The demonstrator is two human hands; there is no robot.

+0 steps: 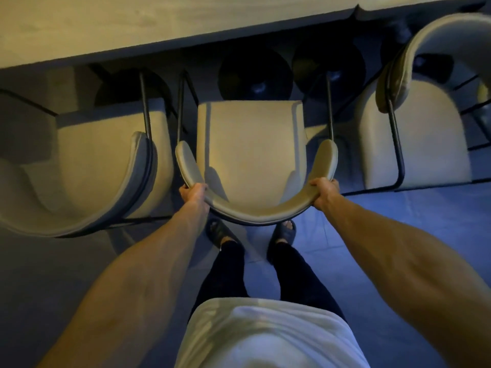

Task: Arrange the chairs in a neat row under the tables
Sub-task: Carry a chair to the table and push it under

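our left hand (193, 193) and right hand (324, 191) gripping the middle chair (251, 144) by its curved backrest, flanked by left chair (87, 166) and right chair (414, 139), facing the table (132, 25)

Three chairs (79, 168) (252, 134) (414, 144), two hands (194, 195) (324, 192), two sandals (220, 232) (285, 231).

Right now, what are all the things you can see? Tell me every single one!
table: one, light wood, along the top.
chairs: three, beige with dark metal frames, side by side before the table: left chair, middle chair, right chair, the last one angled.
round bases: at least three, black, under the table.
floor: grey-blue, below everything.
shirt: one, white, bottom centre.
trousers: dark, behind the middle chair.
slippers: two, dark, on the feet.
left grip: holds the middle chair's backrest, left side.
right grip: holds the same backrest, right side.
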